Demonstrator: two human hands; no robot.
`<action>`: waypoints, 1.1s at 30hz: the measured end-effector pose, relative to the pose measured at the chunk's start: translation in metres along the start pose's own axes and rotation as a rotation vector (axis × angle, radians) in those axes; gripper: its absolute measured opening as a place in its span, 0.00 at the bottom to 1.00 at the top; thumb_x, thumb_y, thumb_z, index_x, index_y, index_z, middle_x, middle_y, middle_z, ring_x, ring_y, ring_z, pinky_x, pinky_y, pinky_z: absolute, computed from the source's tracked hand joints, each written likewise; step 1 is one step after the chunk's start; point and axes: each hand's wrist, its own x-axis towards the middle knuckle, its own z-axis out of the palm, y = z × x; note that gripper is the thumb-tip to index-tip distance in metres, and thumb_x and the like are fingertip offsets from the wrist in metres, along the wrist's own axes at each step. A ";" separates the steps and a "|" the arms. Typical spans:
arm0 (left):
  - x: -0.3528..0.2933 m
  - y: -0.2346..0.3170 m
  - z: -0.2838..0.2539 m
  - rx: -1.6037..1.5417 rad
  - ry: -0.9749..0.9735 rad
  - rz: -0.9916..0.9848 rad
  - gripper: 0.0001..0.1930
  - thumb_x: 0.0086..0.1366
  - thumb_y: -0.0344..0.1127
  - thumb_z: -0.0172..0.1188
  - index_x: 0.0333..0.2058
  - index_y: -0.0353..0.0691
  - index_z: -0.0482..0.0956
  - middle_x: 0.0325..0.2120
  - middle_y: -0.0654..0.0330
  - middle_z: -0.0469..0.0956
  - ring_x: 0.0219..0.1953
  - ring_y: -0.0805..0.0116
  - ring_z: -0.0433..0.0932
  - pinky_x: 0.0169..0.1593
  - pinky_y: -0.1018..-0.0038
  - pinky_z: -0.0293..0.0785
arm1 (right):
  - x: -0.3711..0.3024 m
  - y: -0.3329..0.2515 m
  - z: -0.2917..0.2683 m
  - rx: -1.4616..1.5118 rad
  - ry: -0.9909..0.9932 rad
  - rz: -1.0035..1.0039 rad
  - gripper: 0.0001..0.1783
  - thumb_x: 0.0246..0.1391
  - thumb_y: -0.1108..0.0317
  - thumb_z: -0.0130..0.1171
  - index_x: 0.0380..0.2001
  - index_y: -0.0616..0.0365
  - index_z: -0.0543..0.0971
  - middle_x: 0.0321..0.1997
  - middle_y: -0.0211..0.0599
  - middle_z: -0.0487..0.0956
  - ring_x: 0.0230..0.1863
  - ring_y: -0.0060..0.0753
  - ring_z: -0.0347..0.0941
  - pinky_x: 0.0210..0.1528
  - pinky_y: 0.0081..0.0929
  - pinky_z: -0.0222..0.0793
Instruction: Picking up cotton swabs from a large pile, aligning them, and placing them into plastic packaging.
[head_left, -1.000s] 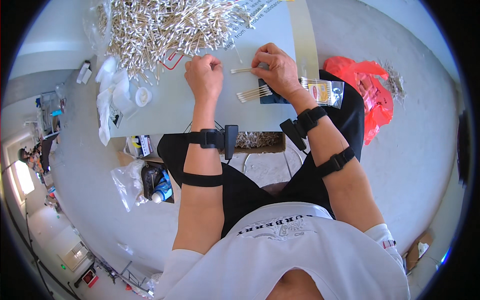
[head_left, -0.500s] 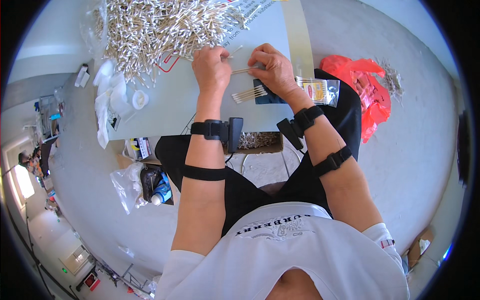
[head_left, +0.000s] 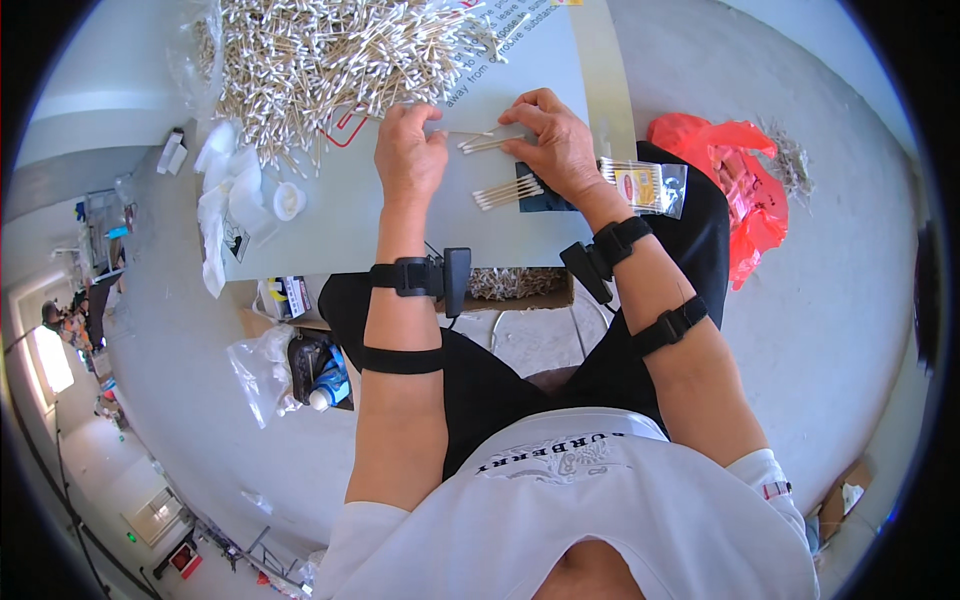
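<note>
A large heap of pale-sticked, white-tipped cotton swabs [head_left: 330, 60] covers the far left of the grey, smooth-topped worktop [head_left: 350, 225]. The step in hand seems to be gathering single swabs into a small bunch. Right of the heap's near edge, the right hand [head_left: 553, 142] pinches a few loose white-tipped swabs [head_left: 482, 146] between thumb and fingers, tips pointing left. The left hand [head_left: 410, 158], just off the heap's near edge, has thumb and forefinger parted; one single thin swab [head_left: 468, 132] spans toward the right hand, and I cannot tell whether the left grips it. Nearer the person than the heap, to its right, lies a flat row of swabs [head_left: 507, 192]. Adding this swab would call for lining up its tip while the right pinch loosens only slightly.
</note>
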 end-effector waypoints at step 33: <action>0.009 -0.016 0.008 0.085 0.037 0.018 0.05 0.48 0.29 0.67 0.24 0.44 0.80 0.28 0.57 0.74 0.38 0.52 0.73 0.42 0.60 0.71 | -0.002 0.007 -0.002 0.109 0.038 -0.021 0.10 0.42 0.71 0.63 0.32 0.57 0.79 0.42 0.29 0.75 0.36 0.30 0.73 0.40 0.24 0.70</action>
